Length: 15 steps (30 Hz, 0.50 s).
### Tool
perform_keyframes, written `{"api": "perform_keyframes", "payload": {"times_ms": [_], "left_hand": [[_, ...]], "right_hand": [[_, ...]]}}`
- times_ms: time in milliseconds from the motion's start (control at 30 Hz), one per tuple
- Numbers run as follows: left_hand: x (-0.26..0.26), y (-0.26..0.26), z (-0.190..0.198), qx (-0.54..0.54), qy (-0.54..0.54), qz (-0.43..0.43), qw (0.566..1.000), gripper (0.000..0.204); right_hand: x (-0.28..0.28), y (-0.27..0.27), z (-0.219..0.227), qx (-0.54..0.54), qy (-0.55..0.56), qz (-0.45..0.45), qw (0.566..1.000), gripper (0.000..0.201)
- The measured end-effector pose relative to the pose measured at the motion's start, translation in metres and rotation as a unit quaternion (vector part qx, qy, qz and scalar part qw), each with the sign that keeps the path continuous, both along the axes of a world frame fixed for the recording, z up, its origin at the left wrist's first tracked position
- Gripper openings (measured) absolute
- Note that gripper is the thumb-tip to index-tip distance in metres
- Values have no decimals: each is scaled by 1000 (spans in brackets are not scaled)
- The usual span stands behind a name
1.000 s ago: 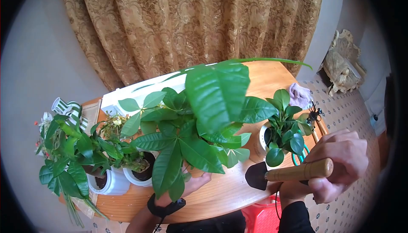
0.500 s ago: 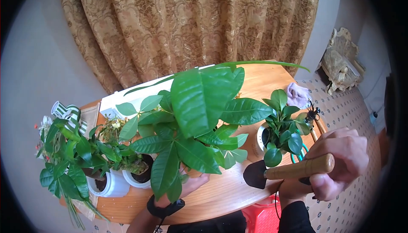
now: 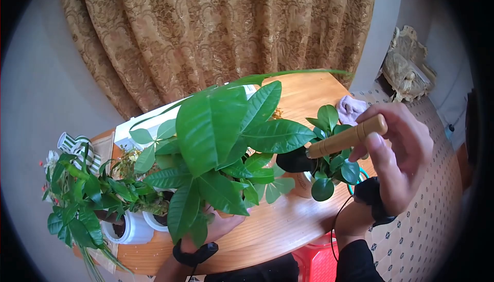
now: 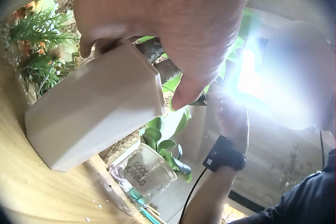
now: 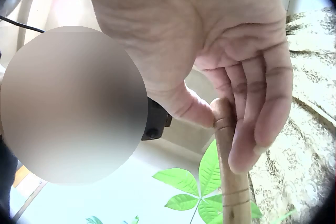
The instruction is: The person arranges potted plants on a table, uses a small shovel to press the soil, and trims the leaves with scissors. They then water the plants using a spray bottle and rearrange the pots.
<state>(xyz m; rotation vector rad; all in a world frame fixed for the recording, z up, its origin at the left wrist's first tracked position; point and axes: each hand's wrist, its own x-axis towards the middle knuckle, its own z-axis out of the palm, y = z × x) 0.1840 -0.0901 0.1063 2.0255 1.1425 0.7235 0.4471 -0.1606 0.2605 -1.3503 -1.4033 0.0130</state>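
The counter (image 3: 275, 238) spans the head view's lower middle, a leafy plant (image 3: 211, 133) at centre. In the left wrist view a pale pot (image 4: 94, 111) sits left of centre, the left hand (image 4: 168, 19) curling its grip over the rim. The right hand (image 3: 404, 153), right of centre, pinches a trowel (image 3: 343, 140) by its handle; that light pinch could let it twist, its blade (image 3: 294, 161) nicking leaves.

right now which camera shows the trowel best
The head view: it shows the trowel, both dark blade and wooden handle. The right wrist view shows only the handle, up close; in the left wrist view I cannot make out any of it.
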Motion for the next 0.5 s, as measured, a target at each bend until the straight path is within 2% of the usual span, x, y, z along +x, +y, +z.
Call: {"api": "perform_keyframes", "payload": {"times_ms": [67, 133, 167, 233, 267, 333, 367, 433, 467, 500], "left_hand": [[1, -3, 4, -8, -9, -11, 1000, 49], [3, -10, 5, 72, -71, 3, 995, 50], [1, -16, 2, 73, -70, 0, 995, 50], [-9, -34, -10, 93, 18, 61, 994, 73], [-11, -40, -11, 95, 20, 59, 994, 73], [-12, -55, -11, 201, 24, 70, 977, 79], [-12, -67, -13, 202, 26, 69, 977, 79], [-13, -85, -15, 239, 40, 114, 963, 61], [-13, -83, -15, 240, 43, 114, 963, 61], [-14, -79, -15, 254, -3, 64, 965, 58]], "right_hand": [[3, 2, -1, 6, 1, -8, 1000, 42], [7, 3, -2, 13, 3, -17, 1000, 42], [9, 4, -3, 25, 9, -12, 1000, 42], [12, 3, -4, 40, 18, -10, 999, 42], [14, 2, -3, 39, 20, -12, 999, 42], [16, 1, -2, 41, 23, -16, 999, 42], [17, 1, -2, 47, 28, -12, 998, 42], [16, 2, -2, 54, 34, -7, 998, 41], [16, 2, -1, 53, 36, -9, 998, 41], [16, 2, -1, 52, 38, -11, 998, 41]]}}
